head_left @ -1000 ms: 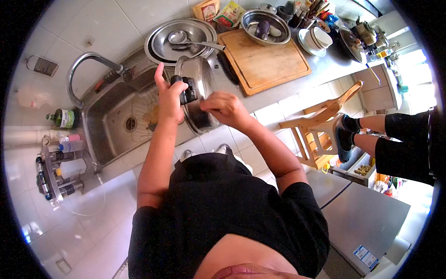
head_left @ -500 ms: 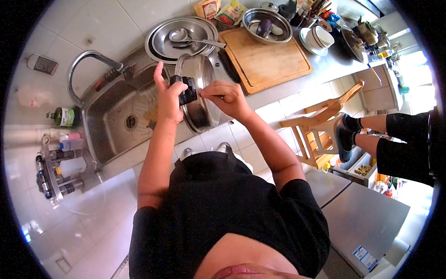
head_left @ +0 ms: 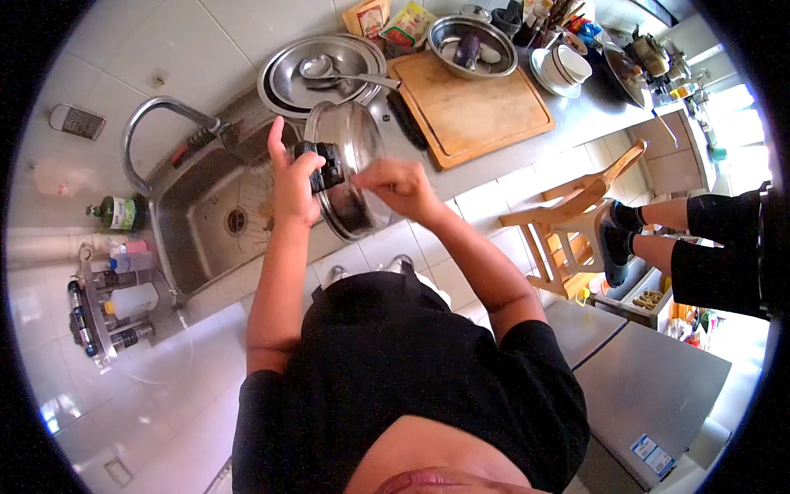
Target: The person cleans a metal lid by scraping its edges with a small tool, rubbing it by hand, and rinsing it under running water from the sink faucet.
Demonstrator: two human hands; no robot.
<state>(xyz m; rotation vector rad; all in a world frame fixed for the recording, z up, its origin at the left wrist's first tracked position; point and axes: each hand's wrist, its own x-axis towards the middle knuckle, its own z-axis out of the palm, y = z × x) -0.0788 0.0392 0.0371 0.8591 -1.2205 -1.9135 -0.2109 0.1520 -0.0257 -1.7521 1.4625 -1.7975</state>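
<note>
My left hand [head_left: 295, 185] grips the black handle of a shiny round pot lid [head_left: 362, 146], one finger pointing up and away. The lid is tilted on its side over the sink's right edge. My right hand [head_left: 401, 188] is closed with curled fingers, at the lid's face near the handle. Motion smears its fingertips, and whatever they may pinch is hidden. Behind the lid, a ladle [head_left: 354, 77] lies across nested metal basins [head_left: 276, 90]. To the left is the steel sink [head_left: 185, 226] under a curved faucet [head_left: 136, 132].
A wooden cutting board [head_left: 485, 115] lies right of the basins, with a metal bowl [head_left: 436, 48] holding an eggplant at its back edge. White bowls [head_left: 568, 66] stand further right. Another person's legs [head_left: 650, 235] show beside a wooden chair [head_left: 568, 210]. Green bottle [head_left: 119, 212] by the sink.
My right hand's fingers have curled more and blurred with motion near the handle. My left hand and the lid have shifted slightly left and down in view.
</note>
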